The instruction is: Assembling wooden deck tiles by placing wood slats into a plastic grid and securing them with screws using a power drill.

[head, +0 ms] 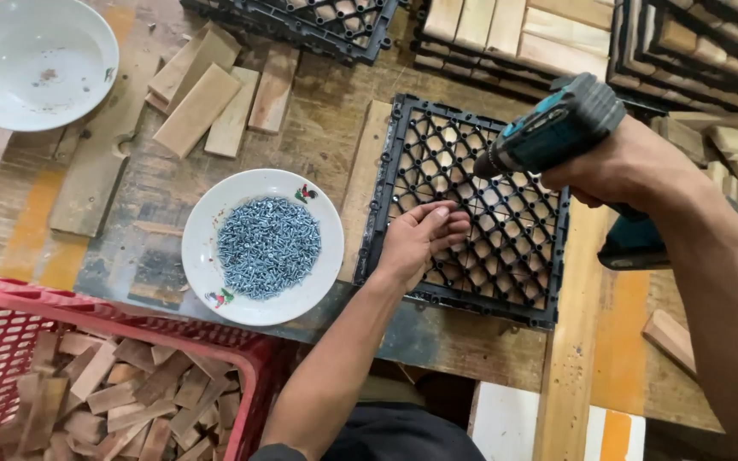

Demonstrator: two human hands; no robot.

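black plastic grid (pixel 506 256) looks stiff, light, best held at rim; left hand (pixel 420 239) fingers pinched tog. on it, right hand (pixel 625 166) wrapped rnd teal drill (pixel 557 124)

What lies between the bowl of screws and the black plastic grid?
In the head view, a pale wooden slat lies on the workbench between the bowl of screws and the black plastic grid, against the grid's left edge.

left arm: bare, reaches up from the bottom centre of the frame
left hand (pixel 420 239): centre, palm down, fingers curled, pinching
right arm: bare, enters from the right edge
right hand (pixel 629 166): upper right, closed in a grip
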